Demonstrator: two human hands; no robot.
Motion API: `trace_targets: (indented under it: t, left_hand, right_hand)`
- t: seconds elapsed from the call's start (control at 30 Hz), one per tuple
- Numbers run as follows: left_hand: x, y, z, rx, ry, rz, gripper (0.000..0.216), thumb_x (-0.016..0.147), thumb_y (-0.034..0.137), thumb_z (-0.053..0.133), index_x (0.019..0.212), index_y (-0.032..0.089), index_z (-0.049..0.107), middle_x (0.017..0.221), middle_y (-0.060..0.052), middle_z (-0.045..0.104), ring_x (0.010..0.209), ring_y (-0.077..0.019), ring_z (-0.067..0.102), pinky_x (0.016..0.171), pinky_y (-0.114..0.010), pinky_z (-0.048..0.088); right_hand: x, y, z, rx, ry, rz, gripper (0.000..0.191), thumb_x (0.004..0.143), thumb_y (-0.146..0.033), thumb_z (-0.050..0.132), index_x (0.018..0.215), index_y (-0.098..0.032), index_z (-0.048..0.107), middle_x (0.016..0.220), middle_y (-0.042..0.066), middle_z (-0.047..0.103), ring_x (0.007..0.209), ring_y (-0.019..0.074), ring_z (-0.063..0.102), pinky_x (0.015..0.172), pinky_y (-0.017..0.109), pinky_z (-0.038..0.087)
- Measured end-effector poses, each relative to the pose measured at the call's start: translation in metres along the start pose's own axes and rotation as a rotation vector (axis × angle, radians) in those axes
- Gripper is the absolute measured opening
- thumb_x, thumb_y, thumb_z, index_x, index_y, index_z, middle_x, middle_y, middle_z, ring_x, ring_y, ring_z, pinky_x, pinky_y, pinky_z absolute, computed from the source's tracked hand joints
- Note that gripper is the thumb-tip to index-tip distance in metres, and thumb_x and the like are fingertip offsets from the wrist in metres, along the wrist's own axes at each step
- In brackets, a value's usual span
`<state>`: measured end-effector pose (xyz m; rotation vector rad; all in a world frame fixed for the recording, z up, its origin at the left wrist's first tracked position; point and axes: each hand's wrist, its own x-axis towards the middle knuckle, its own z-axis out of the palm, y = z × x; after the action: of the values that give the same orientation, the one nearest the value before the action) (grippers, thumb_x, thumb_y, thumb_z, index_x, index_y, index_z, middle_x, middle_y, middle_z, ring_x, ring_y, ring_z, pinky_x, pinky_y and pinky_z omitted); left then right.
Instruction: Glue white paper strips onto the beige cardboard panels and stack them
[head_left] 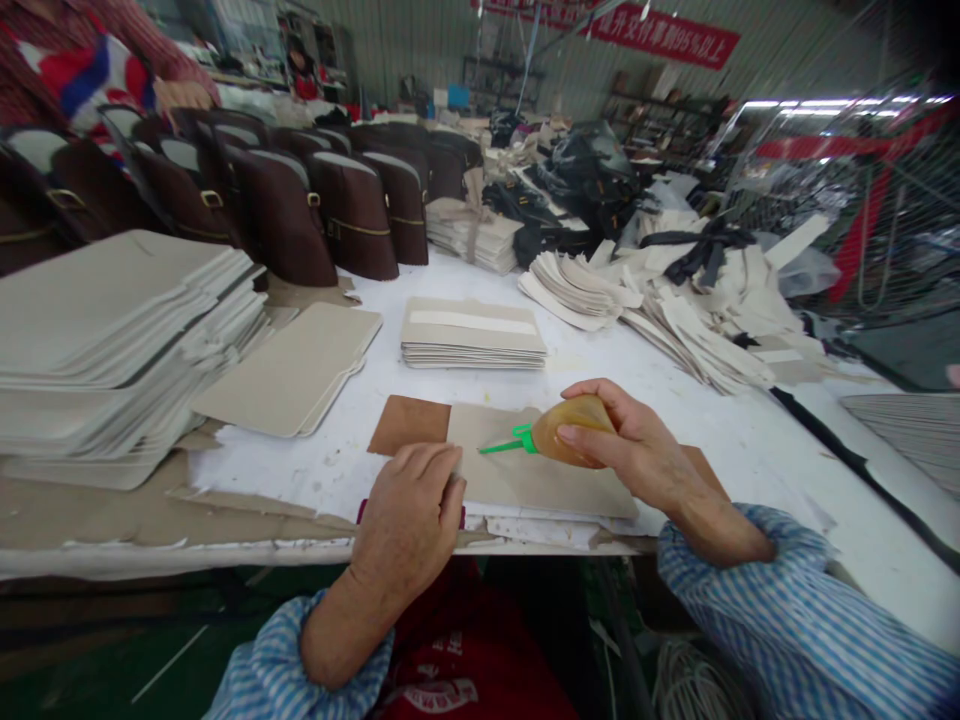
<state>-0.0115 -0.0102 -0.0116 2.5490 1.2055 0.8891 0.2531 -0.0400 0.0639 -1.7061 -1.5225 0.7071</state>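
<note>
My right hand (626, 440) is wrapped around a glue bottle (576, 430) with amber contents, tilted on its side. Its thin green nozzle (506, 444) points left, the tip at or just above a beige board (547, 485). My left hand (412, 510) lies at the board's left end, fingers curled and pressed together; what they grip, if anything, is hidden. Brown pieces stick out at the board's left (409, 425) and right. Bits of something magenta (363, 511) show beside my left hand at the table edge.
Behind the board is a small stack of beige boards with a white strip (472, 335). Large panel stacks (112, 310) stand left, with loose panels (296, 370) beside them. Dark brown bags (281, 215) line the back; a person's hand (184, 95) is behind them. Fabric strips (690, 300) are heaped right.
</note>
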Motion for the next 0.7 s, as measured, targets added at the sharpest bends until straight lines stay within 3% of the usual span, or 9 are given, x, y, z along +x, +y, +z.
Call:
trace_targets:
  t: [0.37, 0.53, 0.7]
  left_hand:
    - [0.0, -0.001, 0.001, 0.028, 0.004, -0.002, 0.028, 0.096, 0.017, 0.057, 0.123, 0.013, 0.065, 0.114, -0.012, 0.076, 0.106, -0.0291, 0.066, 0.098, -0.047, 0.056]
    - [0.0, -0.002, 0.002, 0.03, 0.009, -0.011, 0.029, 0.095, 0.017, 0.058, 0.123, 0.011, 0.066, 0.114, -0.012, 0.076, 0.107, -0.0292, 0.066, 0.098, -0.047, 0.056]
    - [0.0, -0.003, 0.004, 0.042, 0.015, -0.007, 0.03, 0.095, 0.017, 0.059, 0.123, 0.012, 0.066, 0.116, -0.012, 0.076, 0.107, -0.0288, 0.066, 0.099, -0.046, 0.055]
  right_hand:
    - [0.004, -0.012, 0.006, -0.246, 0.057, -0.212, 0.031, 0.086, -0.042, 0.068, 0.111, -0.025, 0.06, 0.093, 0.004, 0.07, 0.078, 0.024, 0.062, 0.073, 0.039, 0.047]
    - [0.004, -0.01, -0.001, -0.268, 0.063, -0.166, 0.034, 0.084, -0.043, 0.068, 0.111, -0.024, 0.062, 0.09, 0.004, 0.069, 0.075, 0.0232, 0.061, 0.072, 0.038, 0.046]
    - [-0.001, -0.005, 0.0, -0.112, 0.032, -0.081, 0.032, 0.081, -0.043, 0.07, 0.106, -0.024, 0.062, 0.083, 0.001, 0.067, 0.073, 0.0215, 0.058, 0.068, 0.035, 0.045]
